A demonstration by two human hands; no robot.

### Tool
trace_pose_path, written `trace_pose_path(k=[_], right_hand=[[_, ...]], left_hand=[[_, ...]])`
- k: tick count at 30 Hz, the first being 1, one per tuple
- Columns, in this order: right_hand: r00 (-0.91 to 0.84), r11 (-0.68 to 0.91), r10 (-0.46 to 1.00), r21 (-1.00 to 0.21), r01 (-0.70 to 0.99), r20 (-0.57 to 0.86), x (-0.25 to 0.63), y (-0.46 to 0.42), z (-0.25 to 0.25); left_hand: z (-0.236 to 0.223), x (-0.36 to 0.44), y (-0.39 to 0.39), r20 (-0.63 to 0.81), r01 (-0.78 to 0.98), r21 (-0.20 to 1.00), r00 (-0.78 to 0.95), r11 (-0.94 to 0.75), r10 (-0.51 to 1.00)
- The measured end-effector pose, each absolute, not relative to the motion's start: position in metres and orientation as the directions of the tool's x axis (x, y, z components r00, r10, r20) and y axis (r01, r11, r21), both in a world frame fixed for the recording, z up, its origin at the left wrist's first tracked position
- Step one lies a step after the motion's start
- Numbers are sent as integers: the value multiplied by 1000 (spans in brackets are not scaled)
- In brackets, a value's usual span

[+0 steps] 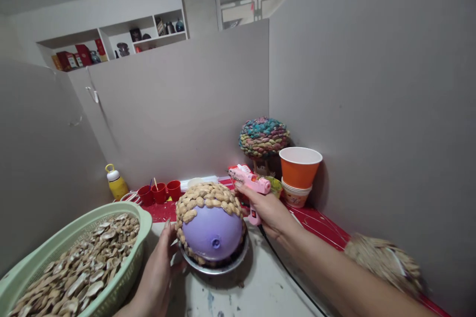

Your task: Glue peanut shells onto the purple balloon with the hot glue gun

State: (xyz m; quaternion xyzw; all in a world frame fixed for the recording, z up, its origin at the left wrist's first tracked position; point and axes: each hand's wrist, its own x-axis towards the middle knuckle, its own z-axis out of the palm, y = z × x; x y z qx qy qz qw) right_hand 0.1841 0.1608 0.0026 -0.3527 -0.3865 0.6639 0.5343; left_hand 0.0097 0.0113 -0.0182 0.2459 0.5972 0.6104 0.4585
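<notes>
A purple balloon [211, 232] rests in a shallow metal bowl [219, 271], its knot facing me. Peanut shells [208, 197] cover its top and sides, leaving the front bare. In my right hand [273, 210] is a pink hot glue gun [248, 182], its nozzle pointing left above the balloon's right side and its black cord [286, 268] trailing toward me. My left hand [160, 262] is at the left side of the balloon and bowl, fingers stretched out; whether they touch is hard to tell. A green basket [145, 225] of loose peanut shell halves stands left of that hand.
Behind are three red cups [173, 190], a yellow bottle [118, 187] and white sticks [211, 179]. At the back right stand a colourful shell-covered mushroom shape [264, 137] and stacked paper tubs [300, 171]. A straw-coloured bundle [383, 262] lies right. Grey panels [357, 89] enclose the table.
</notes>
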Motion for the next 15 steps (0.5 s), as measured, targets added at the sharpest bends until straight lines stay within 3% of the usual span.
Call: trace_pose_path(k=[6,10,12,15], right_hand=[[-58,-31,998,-894,-447,-6,202,157,22],[18,40,999,-871,-490,35,214,144,47],[45,118,993,-878,-464,109,217,136,56],[59,160,987,-882,-443,150,220,125,61]], left_hand=[[-14,6,-47,-217,-303,951,-538,53,814],[24,1,-91,-122,-248,969,-528,-16,840],[51,-6,-105,-9,-146,984,-618,-103,786],[87,-26,-117,196,61,968,-788,-243,584]])
